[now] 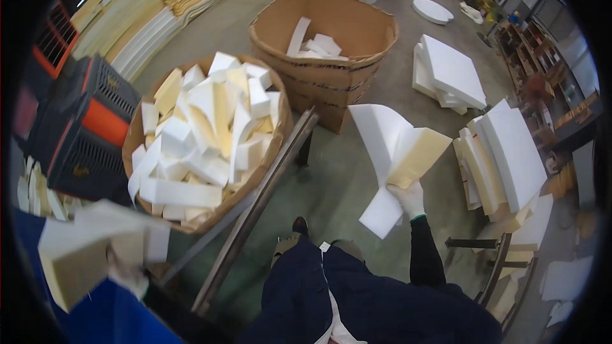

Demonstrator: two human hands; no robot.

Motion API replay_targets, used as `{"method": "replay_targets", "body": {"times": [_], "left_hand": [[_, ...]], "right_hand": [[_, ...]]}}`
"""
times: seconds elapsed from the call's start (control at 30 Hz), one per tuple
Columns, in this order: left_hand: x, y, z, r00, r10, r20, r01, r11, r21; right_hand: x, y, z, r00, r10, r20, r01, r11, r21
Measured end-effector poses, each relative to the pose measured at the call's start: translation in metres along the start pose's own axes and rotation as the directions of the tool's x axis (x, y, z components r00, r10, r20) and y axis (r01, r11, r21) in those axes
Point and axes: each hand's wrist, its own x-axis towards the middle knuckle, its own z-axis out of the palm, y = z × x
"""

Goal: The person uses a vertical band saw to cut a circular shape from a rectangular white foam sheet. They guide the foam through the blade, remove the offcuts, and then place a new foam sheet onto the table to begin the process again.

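Observation:
My right hand (408, 199), in a pale glove, is closed around several foam pieces. White foam pieces (379, 134) fan out above and below it, beside a yellowish foam piece (417, 156). At the lower left, my left hand (127, 274) is smeared by motion but grips a bundle of foam pieces (76, 267), white on top and yellowish at the side. Beyond that hand, a cardboard box (284, 108) is heaped with white and cream foam offcuts (204, 134). A second cardboard box (325, 83), farther back, holds a few white pieces (319, 44).
A metal rail (255, 204) slants between me and the heaped box. Foam slabs (510, 153) lean at the right, near a metal frame (497, 267). More white slabs (452, 70) lie on the floor beyond. A black-and-orange machine (95, 127) and foam stacks (127, 19) stand left.

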Motion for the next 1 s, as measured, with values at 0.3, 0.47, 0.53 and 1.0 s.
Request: {"method": "replay_targets", "body": {"times": [0.3, 0.47, 0.53, 1.0], "left_hand": [[0.111, 0.007, 0.643, 0.833, 0.489, 0.258, -0.421, 0.864, -0.278], [0.020, -0.055, 0.905, 0.591, 0.750, 0.297, -0.770, 0.634, -0.071], [-0.049, -0.129, 0.951, 0.910, -0.103, 0.401, -0.101, 0.884, 0.456], [-0.381, -0.162, 0.966, 0.204, -0.541, 0.816, 0.267, 0.832, 0.485]], "right_hand": [[0.010, -0.010, -0.116, 0.888, 0.132, -0.440, -0.076, 0.987, 0.144], [0.071, 0.006, -0.202, 0.634, 0.101, -0.767, 0.083, 0.977, 0.198], [0.137, -0.002, -0.233, 0.494, 0.048, -0.868, 0.284, 0.935, 0.213], [0.712, -0.138, -0.120, 0.838, -0.512, -0.190, 0.501, 0.859, -0.107]]}}
